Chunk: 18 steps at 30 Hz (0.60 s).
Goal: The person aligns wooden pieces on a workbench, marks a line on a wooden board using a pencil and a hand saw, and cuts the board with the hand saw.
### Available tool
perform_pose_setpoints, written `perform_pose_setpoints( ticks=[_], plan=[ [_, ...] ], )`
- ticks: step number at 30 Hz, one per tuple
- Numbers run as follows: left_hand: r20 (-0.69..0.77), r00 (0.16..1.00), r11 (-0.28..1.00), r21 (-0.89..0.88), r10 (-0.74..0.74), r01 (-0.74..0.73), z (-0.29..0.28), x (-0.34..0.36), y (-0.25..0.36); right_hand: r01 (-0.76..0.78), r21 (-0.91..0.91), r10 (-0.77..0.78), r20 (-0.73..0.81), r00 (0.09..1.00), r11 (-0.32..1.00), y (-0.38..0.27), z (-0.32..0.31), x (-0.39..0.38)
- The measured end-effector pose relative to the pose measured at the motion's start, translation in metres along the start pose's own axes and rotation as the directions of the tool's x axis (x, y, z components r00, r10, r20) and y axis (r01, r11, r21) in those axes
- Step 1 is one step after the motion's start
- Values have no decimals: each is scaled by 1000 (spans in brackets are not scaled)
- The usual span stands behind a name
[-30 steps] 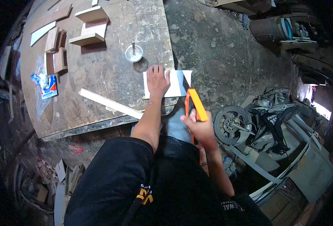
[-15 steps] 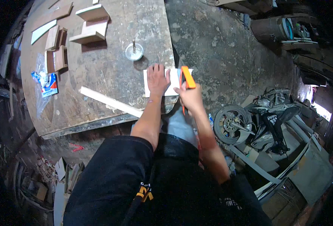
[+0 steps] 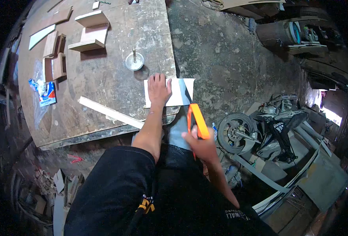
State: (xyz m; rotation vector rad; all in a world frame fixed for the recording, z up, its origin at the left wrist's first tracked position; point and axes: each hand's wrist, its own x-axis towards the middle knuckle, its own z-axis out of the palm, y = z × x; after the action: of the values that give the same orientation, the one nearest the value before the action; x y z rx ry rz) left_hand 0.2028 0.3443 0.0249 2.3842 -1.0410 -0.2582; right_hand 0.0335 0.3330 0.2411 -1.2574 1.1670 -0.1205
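A white rectangular board (image 3: 174,94) lies at the table's right edge, with its right end sticking out past it. My left hand (image 3: 158,91) rests flat on the board's left part, fingers stretched forward. Closed around the orange handle of a handsaw (image 3: 200,125) is my right hand (image 3: 204,146), slightly blurred, to the right of my body. The saw's grey blade runs forward from the handle across the overhanging part of the board. How deep the blade sits in the board I cannot tell.
On the wooden table (image 3: 152,39) stand a small cup of white stuff with a stick (image 3: 134,61), U-shaped wooden pieces (image 3: 92,33), a long pale strip (image 3: 109,112) and a plastic packet (image 3: 46,94). A motorcycle wheel and parts (image 3: 237,133) lie on the floor to the right.
My right hand has pulled the handsaw back toward my body, so more of its blade shows over the board. My left hand stays on the board. The whole view has shifted slightly.
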Motion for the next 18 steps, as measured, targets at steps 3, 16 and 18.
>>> perform_pose_setpoints(
  ticks=[3, 16, 18],
  plan=[
    [-47, 998, 998, 39, 43, -41, 9, -2, -3, -104, 109, 98, 61, 993, 989, -20, 2, -3],
    [-74, 995, 996, 69, 69, -64, 10, 0, 3, 89, 188, -80, -58, 995, 978, 0, -16, -23],
    [-65, 996, 996, 61, 62, -58, 9, -1, 4, 197, 251, -210, 29, 977, 948, -4, -12, -24]
  ],
)
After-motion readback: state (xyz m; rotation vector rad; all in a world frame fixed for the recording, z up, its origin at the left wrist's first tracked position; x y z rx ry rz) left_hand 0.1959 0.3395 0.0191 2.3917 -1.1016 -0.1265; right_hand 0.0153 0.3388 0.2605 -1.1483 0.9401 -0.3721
